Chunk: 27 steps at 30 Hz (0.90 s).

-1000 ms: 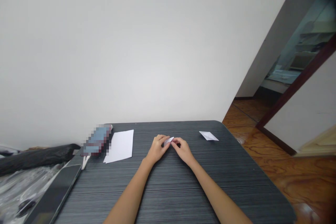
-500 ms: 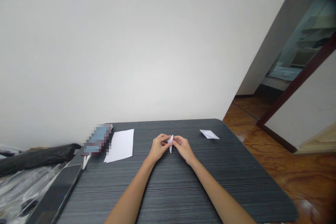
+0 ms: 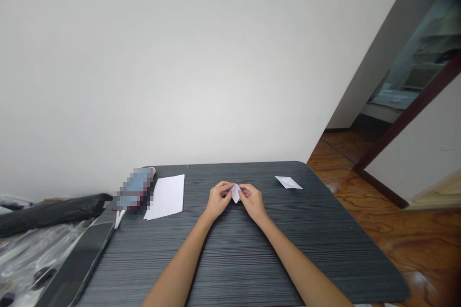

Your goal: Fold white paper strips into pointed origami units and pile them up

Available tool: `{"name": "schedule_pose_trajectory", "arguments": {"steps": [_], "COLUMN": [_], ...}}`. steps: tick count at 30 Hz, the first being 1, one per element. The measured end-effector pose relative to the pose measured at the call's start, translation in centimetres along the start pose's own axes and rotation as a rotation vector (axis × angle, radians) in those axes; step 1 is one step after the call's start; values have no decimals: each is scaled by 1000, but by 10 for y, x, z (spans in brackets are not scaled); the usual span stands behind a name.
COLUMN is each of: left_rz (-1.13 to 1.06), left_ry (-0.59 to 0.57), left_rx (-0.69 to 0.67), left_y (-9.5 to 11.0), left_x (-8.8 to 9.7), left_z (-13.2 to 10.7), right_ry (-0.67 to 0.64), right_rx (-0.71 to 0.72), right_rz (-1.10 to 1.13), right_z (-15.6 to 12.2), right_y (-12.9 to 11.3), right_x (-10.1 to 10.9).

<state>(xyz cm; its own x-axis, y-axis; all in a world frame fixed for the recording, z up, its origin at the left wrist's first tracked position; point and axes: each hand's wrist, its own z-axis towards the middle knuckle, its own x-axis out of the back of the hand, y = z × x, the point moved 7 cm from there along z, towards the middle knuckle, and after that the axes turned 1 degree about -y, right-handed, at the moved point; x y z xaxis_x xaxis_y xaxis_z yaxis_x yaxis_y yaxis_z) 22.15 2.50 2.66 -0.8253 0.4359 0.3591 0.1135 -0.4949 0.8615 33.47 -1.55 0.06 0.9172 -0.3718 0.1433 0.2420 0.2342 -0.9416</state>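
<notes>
A small piece of folded white paper [image 3: 236,194] is pinched between both hands, above the middle of the dark table. My left hand [image 3: 219,197] is closed on its left edge, thumb in front and fingers behind. On the opposite edge, my right hand [image 3: 252,199] grips it the same way. The paper shows a diamond-shaped face towards me; its back and the tips of several fingers are hidden. Off to the right, a second folded white paper [image 3: 288,182] lies on the table, apart from my hands.
The dark, wood-grained table [image 3: 248,259] stands against a white wall [image 3: 216,67]. On its left lie white paper sheets [image 3: 166,197] and a blurred-out item [image 3: 135,188]. A dark flat-screened device [image 3: 77,264] sits at the left edge, beside a black roll [image 3: 54,214] and clear plastic.
The folded paper between my hands has gone from a narrow, edge-on shape to a wider diamond facing me. My hands stay in nearly the same place; the view has shifted slightly.
</notes>
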Motion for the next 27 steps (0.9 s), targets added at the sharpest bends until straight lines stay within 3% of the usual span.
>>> {"name": "schedule_pose_trajectory", "arguments": {"steps": [4, 10, 13, 17, 23, 25, 27], "left_rz": [-137, -608, -550, -348, -197, -163, -160], "left_ry": [48, 11, 41, 68, 39, 67, 24], "left_rx": [106, 360, 368, 259, 166, 182, 234], "left_y": [-8, -23, -24, -16, -1, -2, -7], "left_x": [5, -2, -1, 2, 1, 2, -3], "left_z": [1, -4, -5, -3, -6, -7, -7], "right_ry": [8, -49, -106, -177, -194, -185, -139], "right_rx": [24, 95, 141, 154, -153, -169, -152], "right_rz": [202, 188, 90, 55, 196, 198, 200], "right_z": [5, 8, 6, 4, 5, 5, 5], "right_y": [-4, -20, -25, -30, -7, -4, -5], "right_x": [6, 12, 11, 9, 4, 3, 6]}}
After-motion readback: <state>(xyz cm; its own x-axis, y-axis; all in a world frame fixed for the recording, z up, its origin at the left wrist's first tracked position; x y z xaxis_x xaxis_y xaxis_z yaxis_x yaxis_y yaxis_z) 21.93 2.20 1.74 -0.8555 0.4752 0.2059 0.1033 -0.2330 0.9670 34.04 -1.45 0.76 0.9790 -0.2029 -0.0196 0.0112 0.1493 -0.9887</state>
